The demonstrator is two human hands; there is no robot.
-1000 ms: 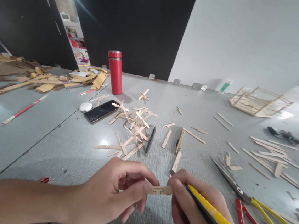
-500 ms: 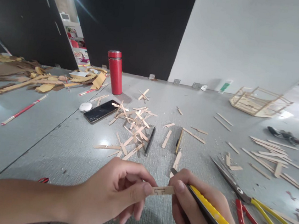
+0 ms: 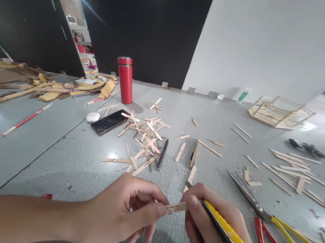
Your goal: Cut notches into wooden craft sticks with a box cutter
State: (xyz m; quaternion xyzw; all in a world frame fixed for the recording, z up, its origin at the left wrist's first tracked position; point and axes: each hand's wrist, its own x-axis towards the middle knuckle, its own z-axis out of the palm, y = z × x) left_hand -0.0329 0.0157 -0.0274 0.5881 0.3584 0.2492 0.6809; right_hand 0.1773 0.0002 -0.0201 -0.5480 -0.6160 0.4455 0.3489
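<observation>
Between my two hands, just above the table, is a short flat wooden stick (image 3: 176,208) with dark lines drawn on it in a stepped shape. My left hand (image 3: 130,211) pinches its left end between thumb and fingers. A yellow and black utility knife (image 3: 226,230) lies in my right hand (image 3: 213,219), its dark blade tip poking out past the fingers at the far side. The thumb and fingers of that hand also touch the stick's right end. Beyond them lies another wooden stick (image 3: 191,176).
A heap of wooden sticks (image 3: 149,135), a black pen (image 3: 163,154), a phone (image 3: 110,122) and a red flask (image 3: 125,81) stand ahead. To the right are tin snips (image 3: 263,215), more sticks (image 3: 293,170) and a wooden frame model (image 3: 281,112). Cardboard scraps (image 3: 47,86) lie far left.
The stick has tilted slightly, its right end a little higher. My right hand with the utility knife has shifted slightly left; my left hand has barely moved.
</observation>
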